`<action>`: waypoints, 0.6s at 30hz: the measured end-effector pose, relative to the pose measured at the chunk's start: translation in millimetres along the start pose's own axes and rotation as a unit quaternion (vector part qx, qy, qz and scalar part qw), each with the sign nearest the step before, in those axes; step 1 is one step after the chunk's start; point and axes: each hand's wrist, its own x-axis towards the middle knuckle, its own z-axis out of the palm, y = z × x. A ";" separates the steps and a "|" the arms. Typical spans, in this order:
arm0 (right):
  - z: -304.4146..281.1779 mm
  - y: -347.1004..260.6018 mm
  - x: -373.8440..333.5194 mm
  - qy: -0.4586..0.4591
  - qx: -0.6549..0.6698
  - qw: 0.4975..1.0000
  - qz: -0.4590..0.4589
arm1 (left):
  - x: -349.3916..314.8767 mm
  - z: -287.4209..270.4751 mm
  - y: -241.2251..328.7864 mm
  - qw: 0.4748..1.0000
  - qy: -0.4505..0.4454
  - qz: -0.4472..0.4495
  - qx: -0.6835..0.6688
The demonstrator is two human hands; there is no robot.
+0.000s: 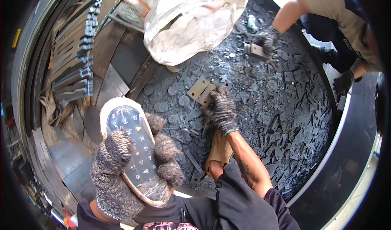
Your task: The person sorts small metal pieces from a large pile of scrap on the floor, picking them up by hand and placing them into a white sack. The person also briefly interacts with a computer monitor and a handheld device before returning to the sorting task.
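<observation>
My left hand, in a grey knit glove, is wrapped round a remote control. The remote is long and rounded, with a dark keypad of small symbols, a pale rim and clear plastic film at its lower end. Out over the scrap, my right hand, gloved the same way, has its fingers closed on the near edge of a flat metal plate. Beside that plate, to its upper left, lies a similar metal plate with small holes. The fingertips of my right hand are partly hidden.
Dark metal offcuts cover the floor of a walled bin. A white sack lies at the far side, near slotted metal strips and sheet pieces at left. At right, another person's gloved hand holds a small metal block.
</observation>
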 end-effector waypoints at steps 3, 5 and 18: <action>2.3 -16.7 1.9 0.008 0.023 1.000 0.001 | -8.7 7.4 -3.2 0.998 0.043 0.035 -0.009; -2.9 -9.7 -5.5 0.002 0.030 0.999 0.044 | -2.6 4.7 -6.0 0.999 0.031 0.013 -0.010; -31.0 17.9 -14.8 -0.113 0.782 0.542 0.285 | 49.9 8.7 56.6 0.889 0.024 0.209 0.406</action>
